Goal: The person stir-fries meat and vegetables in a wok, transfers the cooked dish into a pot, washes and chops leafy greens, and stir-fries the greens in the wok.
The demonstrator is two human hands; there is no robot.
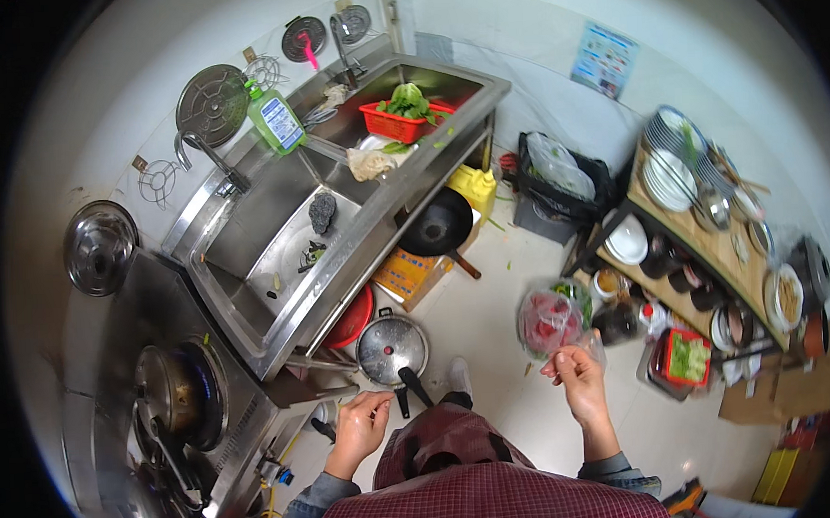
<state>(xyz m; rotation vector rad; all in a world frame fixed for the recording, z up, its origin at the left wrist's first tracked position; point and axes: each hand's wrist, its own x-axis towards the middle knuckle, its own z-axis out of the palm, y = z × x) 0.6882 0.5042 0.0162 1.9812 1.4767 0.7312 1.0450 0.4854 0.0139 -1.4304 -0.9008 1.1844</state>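
Observation:
My left hand (pixel 358 426) hovers at the front of my checked apron, its fingers curled and nothing visible in them. To the right, my right hand (pixel 574 379) is raised with bent fingers. Just beyond its fingertips is a clear plastic bag (pixel 548 319) with red and green contents; whether the hand grips the plastic cannot be told. A lidded pressure cooker (pixel 384 344) is on the floor past my left hand. Ahead, a steel double sink (pixel 391 197) holds a red plastic basket (pixel 392 126) of leafy greens in its far basin and a dark scouring pad (pixel 323 213) in the near one.
At left, a pot (pixel 167 391) sits on a stove burner with a blue flame. A wok (pixel 438 223) rests on a carton under the sink's edge. A bin with a black bag (pixel 564 183) stands by the wall. Stacked dishes fill a wooden-topped shelf (pixel 727 245) at right.

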